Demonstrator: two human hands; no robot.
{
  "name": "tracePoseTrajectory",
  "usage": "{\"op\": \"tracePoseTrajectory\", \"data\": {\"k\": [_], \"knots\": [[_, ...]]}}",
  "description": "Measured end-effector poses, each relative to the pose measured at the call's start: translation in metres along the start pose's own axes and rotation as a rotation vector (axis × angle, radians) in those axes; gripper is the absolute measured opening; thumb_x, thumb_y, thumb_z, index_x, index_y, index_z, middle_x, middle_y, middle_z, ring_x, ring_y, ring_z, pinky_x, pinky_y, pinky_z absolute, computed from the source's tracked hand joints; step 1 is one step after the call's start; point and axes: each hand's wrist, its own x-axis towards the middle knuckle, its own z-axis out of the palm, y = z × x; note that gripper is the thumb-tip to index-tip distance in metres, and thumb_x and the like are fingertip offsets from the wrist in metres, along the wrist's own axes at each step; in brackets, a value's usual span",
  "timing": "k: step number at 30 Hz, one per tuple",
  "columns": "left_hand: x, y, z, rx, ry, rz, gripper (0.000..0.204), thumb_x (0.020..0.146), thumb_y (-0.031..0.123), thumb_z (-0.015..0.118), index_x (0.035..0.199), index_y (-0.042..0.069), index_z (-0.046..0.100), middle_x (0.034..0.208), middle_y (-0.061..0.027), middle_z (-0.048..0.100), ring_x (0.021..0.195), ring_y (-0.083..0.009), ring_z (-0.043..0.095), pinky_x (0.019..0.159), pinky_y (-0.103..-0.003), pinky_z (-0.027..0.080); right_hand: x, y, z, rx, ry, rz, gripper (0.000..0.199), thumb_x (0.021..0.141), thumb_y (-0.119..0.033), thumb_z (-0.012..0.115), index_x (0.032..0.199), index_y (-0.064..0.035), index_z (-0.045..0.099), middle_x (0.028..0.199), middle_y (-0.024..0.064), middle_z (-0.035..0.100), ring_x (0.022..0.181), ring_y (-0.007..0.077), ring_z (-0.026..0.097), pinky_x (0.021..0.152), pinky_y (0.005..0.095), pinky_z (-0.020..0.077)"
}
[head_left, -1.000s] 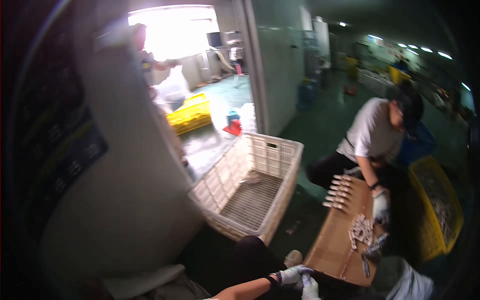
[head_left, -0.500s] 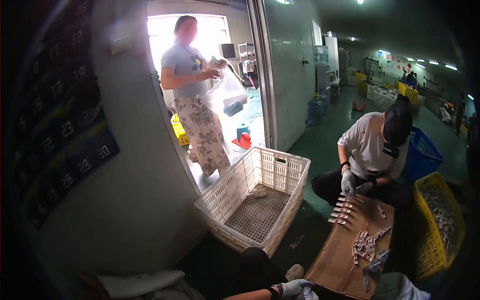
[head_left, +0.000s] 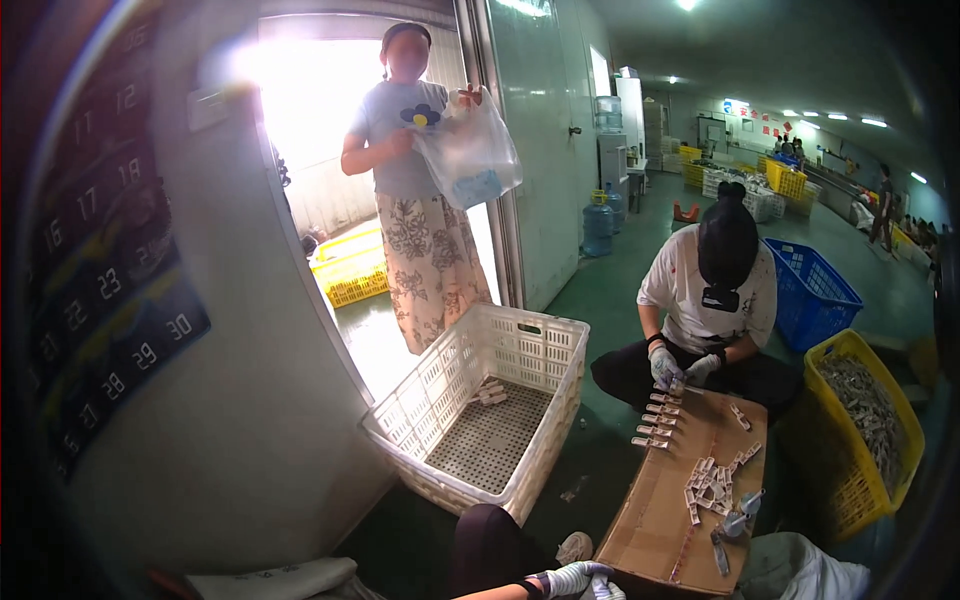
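Observation:
My left hand [head_left: 568, 579], in a pale knitted glove with a dark wristband, is at the lower edge beside the near left corner of a cardboard box [head_left: 640, 530]. Its fingers are curled, and what they hold, if anything, is hidden. Against it lies my right hand [head_left: 606, 589], gloved and mostly cut off by the frame edge. Loose pale clips [head_left: 712, 485] lie heaped on the box, near translucent grey-blue pieces [head_left: 735, 524]. Along the far left edge of the box runs a row of clips [head_left: 657, 420], where a seated co-worker's gloved hand [head_left: 665, 369] works.
A white crate [head_left: 470, 500] with a few pale pieces inside stands left of the box. On the right are a yellow basket [head_left: 845, 345] of clips and a blue basket [head_left: 810, 290]. A person [head_left: 410, 150] in the doorway holds a clear plastic bag [head_left: 470, 150].
My view has turned slightly right, so the scene sits further left. The standing person has raised and spread the plastic bag. My hands stay together by the box corner.

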Motion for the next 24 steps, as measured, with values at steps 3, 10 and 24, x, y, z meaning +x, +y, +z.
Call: {"op": "tracePoseTrajectory", "data": {"k": [3,10,24], "knots": [[0.019,0.020,0.024,-0.262,-0.050,-0.102,0.018,0.093,0.014,0.048,0.101,0.005,0.061,0.084,-0.0079,0.066,0.071,-0.0196,0.062,0.066,-0.030,0.051,-0.013,-0.016,0.006,0.025,-0.041,0.005,0.050,0.097,-0.041,0.050,0.124,0.0011,0.055,0.116,0.0108,0.060,0.107,0.0165,0.051,0.092,0.0304,0.0420],[0.005,0.062,0.046,-0.869,-0.224,-0.379,0.022,0.092,0.022,0.054,0.088,0.001,0.060,0.077,-0.0087,0.064,0.072,-0.0201,0.060,0.074,-0.029,0.049,-0.008,-0.009,-0.002,-0.040,-0.031,-0.023,0.044,0.098,-0.037,0.050,0.121,-0.0003,0.058,0.112,0.0077,0.061,0.103,0.0153,0.052,0.089,0.0294,0.0436],[0.036,0.014,0.028,-1.155,-0.279,-0.512,0.024,0.090,0.020,0.058,0.088,-0.003,0.056,0.082,-0.0122,0.062,0.080,-0.0232,0.058,0.081,-0.034,0.048,-0.006,-0.015,0.006,-0.124,-0.037,-0.045,0.049,0.098,-0.044,0.047,0.117,-0.0011,0.060,0.106,0.0088,0.064,0.098,0.0166,0.055,0.087,0.0293,0.0437]]}}
